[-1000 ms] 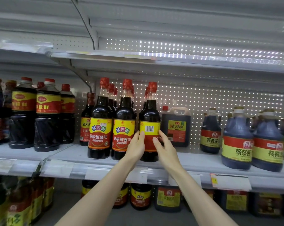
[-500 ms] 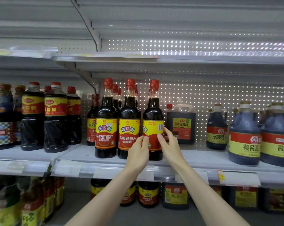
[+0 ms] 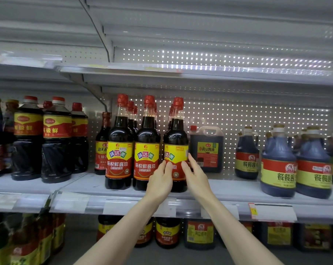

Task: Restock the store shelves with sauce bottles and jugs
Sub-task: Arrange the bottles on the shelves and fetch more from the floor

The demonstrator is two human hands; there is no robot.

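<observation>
A dark soy sauce bottle (image 3: pixel 176 134) with a red cap and a yellow-and-red label stands upright at the front of the middle shelf (image 3: pixel 226 190). It is the right one of three matching bottles in a row. My left hand (image 3: pixel 160 180) holds its lower left side, fingers on the label. My right hand (image 3: pixel 195 173) holds its right side, thumb on the front and index finger reaching up the label's edge. The label's front faces partly left. More matching bottles stand behind the row.
A square brown jug (image 3: pixel 206 149) stands just right of the bottle, then several blue-tinted handled jugs (image 3: pixel 278 161). Wide dark bottles (image 3: pixel 56 140) fill the left section. The shelf above (image 3: pixel 181 73) hangs low. Jars and jugs (image 3: pixel 167 232) sit on the shelf below.
The bottle has been turned on the spot: the barcode side has swung away to the right and the printed front has come round. Both hands stayed on it.
</observation>
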